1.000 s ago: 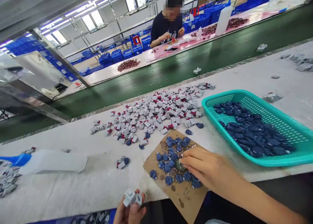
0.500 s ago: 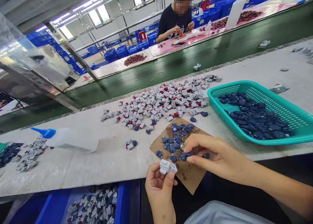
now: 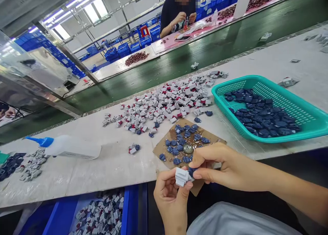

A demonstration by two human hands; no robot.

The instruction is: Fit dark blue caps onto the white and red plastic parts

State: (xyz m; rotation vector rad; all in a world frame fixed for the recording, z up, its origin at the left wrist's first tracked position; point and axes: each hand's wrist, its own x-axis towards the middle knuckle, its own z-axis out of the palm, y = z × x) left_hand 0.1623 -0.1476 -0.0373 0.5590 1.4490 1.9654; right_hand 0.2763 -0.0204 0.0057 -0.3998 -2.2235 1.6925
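My left hand [image 3: 170,190] pinches a light grey block-shaped plastic part [image 3: 181,177] between thumb and fingers. My right hand [image 3: 222,166] grips a small dark blue plastic piece [image 3: 191,171] by thumb and forefinger, against the right end of the grey part. Whether the two are joined cannot be made out. A greyish bit [image 3: 216,165] shows by the curled fingers of the right hand. Just beyond both hands lies a brown cardboard sheet [image 3: 215,139], wet in places, with several fist-shaped blue pieces [image 3: 180,147] and a round metal object [image 3: 188,148] on it.
A green basket [image 3: 269,139] of dark blue pieces stands right. Behind the cardboard spreads a heap of grey and red parts [image 3: 166,101]. A blue-capped white bottle [image 3: 77,147] lies left. Below is a blue bin [image 3: 125,211] with parts. Across the green conveyor [image 3: 169,65] a person [image 3: 171,19] works.
My right hand has lifted a dark blue piece off the cardboard and brought it to the grey part in my left hand. The view has shifted slightly.
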